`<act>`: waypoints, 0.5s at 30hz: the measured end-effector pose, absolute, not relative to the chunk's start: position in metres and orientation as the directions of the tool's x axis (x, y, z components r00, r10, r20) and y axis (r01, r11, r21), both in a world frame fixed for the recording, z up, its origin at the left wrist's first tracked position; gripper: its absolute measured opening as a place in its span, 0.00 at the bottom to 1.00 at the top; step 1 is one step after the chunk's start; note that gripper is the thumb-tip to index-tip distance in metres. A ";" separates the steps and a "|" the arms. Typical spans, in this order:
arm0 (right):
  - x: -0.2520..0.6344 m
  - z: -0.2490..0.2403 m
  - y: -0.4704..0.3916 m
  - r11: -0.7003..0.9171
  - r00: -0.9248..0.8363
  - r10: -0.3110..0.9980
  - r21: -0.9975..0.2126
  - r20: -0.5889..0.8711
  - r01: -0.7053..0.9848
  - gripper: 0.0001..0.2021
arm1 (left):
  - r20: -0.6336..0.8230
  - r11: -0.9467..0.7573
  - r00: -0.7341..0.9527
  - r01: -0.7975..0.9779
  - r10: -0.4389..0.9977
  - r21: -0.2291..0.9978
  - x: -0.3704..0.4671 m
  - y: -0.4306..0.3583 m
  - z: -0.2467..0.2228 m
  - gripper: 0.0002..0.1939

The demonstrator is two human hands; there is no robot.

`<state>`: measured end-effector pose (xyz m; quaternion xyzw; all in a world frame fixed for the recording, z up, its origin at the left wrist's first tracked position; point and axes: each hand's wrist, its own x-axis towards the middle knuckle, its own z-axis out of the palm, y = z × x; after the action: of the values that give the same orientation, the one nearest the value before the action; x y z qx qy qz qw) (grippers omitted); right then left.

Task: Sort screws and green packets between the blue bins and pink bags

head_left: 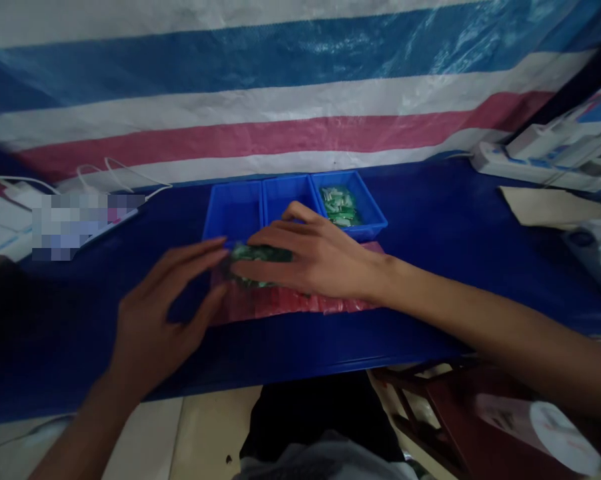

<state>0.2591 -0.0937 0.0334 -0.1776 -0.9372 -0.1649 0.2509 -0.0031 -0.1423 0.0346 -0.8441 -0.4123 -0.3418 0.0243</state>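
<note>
My left hand (163, 313) hovers at the left end of a red plastic bag (275, 303), its fingers stretched out and apart, with the tips close to a pile of small green pieces (258, 263). The pieces look like little circuit boards in clear wrapping, but blur hides the detail. Across the bag reaches my right hand (310, 257), palm down, thumb and fingers around part of the green pile. Just behind the hands stand three blue bins in a row. Similar green pieces (338, 205) lie in the right bin (370, 213); the left bin (234, 203) and middle bin (290, 190) show bare blue insides.
A blue cover lies over the table (420, 220), with a striped plastic sheet (280, 67) hanging behind. White power strips and cables sit at both sides. Brown cardboard (545, 207) rests at the right. A dark red stool (480, 413) stands below the table edge.
</note>
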 end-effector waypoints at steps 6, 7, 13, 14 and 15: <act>0.269 0.023 -0.104 0.897 -0.851 0.311 0.164 0.423 0.410 0.17 | 0.556 -0.736 0.561 0.661 0.613 0.146 -0.010 -0.169 -0.006 0.29; 0.273 0.022 -0.107 0.904 -0.853 0.331 0.125 0.405 0.410 0.20 | 0.554 -0.740 0.567 0.658 0.610 0.141 -0.009 -0.170 -0.008 0.29; 0.280 0.014 -0.114 0.941 -0.805 0.310 -0.043 0.506 0.335 0.18 | 0.585 -0.747 0.564 0.655 0.583 0.112 0.000 -0.170 -0.005 0.32; 0.280 0.014 -0.113 0.947 -0.790 0.310 -0.098 0.529 0.306 0.18 | 0.581 -0.750 0.564 0.649 0.586 0.126 0.003 -0.170 -0.004 0.33; 0.280 0.014 -0.112 0.947 -0.770 0.319 -0.158 0.552 0.279 0.18 | 0.574 -0.754 0.569 0.643 0.589 0.136 0.005 -0.169 -0.004 0.33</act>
<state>0.2798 -0.1117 0.0143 -0.1590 -0.9402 0.0336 0.2994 0.0052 -0.1688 -0.0041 -0.8846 -0.3480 -0.3072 0.0438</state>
